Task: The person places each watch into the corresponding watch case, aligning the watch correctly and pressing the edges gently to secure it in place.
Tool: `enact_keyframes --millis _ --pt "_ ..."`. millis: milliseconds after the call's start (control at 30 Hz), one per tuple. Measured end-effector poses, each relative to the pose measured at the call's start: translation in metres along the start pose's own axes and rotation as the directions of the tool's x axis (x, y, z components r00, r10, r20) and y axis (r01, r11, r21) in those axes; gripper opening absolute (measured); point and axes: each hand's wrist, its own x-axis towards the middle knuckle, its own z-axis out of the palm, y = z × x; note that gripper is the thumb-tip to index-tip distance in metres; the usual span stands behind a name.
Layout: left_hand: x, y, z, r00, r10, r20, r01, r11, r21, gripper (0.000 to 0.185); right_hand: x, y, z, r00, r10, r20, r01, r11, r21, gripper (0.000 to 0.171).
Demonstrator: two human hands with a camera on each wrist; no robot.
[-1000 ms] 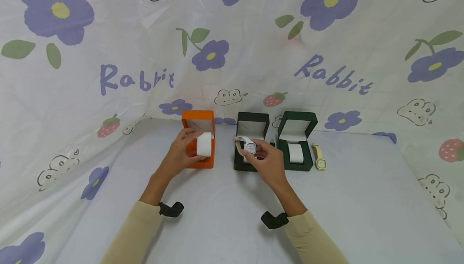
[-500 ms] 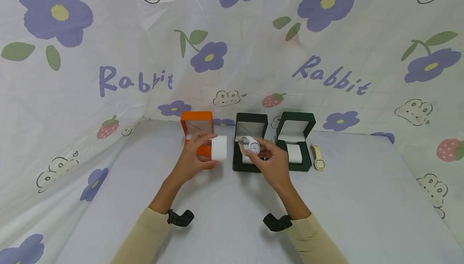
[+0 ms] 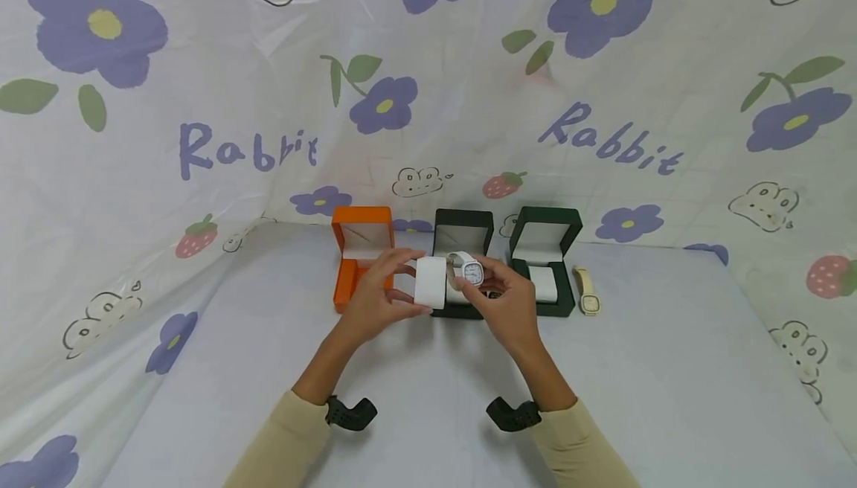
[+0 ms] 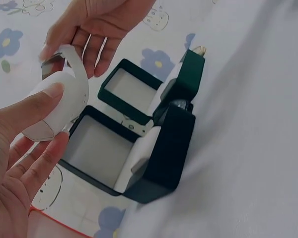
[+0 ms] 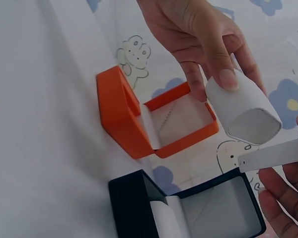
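Note:
My left hand (image 3: pixel 404 285) grips a white watch cushion (image 3: pixel 430 282) between thumb and fingers, above the table in front of the middle box. Right beside it, my right hand (image 3: pixel 485 281) pinches a white watch (image 3: pixel 471 271), its strap reaching toward the cushion. In the left wrist view the strap (image 4: pixel 72 57) curves over the cushion (image 4: pixel 59 106). The right wrist view shows the cushion (image 5: pixel 248 109) just above the strap end (image 5: pixel 273 153). The open orange box (image 3: pixel 355 250) at the left holds no cushion.
A black box (image 3: pixel 464 231) stands open behind the hands. A green box (image 3: pixel 545 235) to its right holds a white cushion (image 3: pixel 544 284). A beige watch (image 3: pixel 589 291) lies on the table beside it. Printed fabric drapes the back and left.
My left hand has carried the white cushion from the orange box rightward until it meets the watch. My right hand with the watch has hardly moved.

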Motion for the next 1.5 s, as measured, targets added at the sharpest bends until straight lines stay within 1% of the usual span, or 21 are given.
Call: enact_keyframes --millis 67,233,367,567,700,1100,1400,1500 --pt "0.001 0.003 0.003 1.0 -0.002 0.001 0.002 1.0 -0.019 0.077 0.001 0.007 0.001 1.0 0.004 -0.002 -0.004 1.0 -0.004 0.042" --pt "0.001 0.006 0.009 1.0 -0.012 -0.002 0.012 1.0 -0.022 0.077 0.004 0.03 0.003 1.0 -0.004 -0.011 0.003 1.0 -0.011 0.044" --pt "0.001 0.008 0.011 1.0 -0.012 -0.005 0.012 1.0 -0.015 0.077 0.004 0.035 0.003 0.999 -0.038 -0.004 0.038 0.999 -0.001 0.042" --pt "0.0 0.011 0.014 1.0 0.009 -0.016 -0.009 1.0 -0.001 0.077 0.001 0.033 0.004 0.996 -0.088 0.016 0.088 0.996 -0.012 0.04" --pt "-0.001 0.012 0.015 0.999 0.016 -0.028 -0.017 1.0 -0.017 0.077 0.0 0.03 0.005 0.993 -0.114 0.034 0.115 0.993 -0.037 0.04" --pt "-0.002 0.013 0.019 0.999 0.013 -0.045 -0.014 1.0 -0.019 0.076 -0.002 0.028 0.005 0.988 -0.144 0.06 0.148 0.986 -0.077 0.043" --pt "-0.004 0.011 0.022 0.998 0.004 -0.063 -0.006 1.0 -0.021 0.077 -0.004 0.026 0.005 0.987 -0.14 0.081 0.149 0.983 -0.108 0.048" --pt "-0.004 0.011 0.023 0.998 -0.005 -0.065 0.004 1.0 -0.017 0.077 -0.004 0.026 0.004 0.986 -0.137 0.099 0.148 0.982 -0.119 0.051"
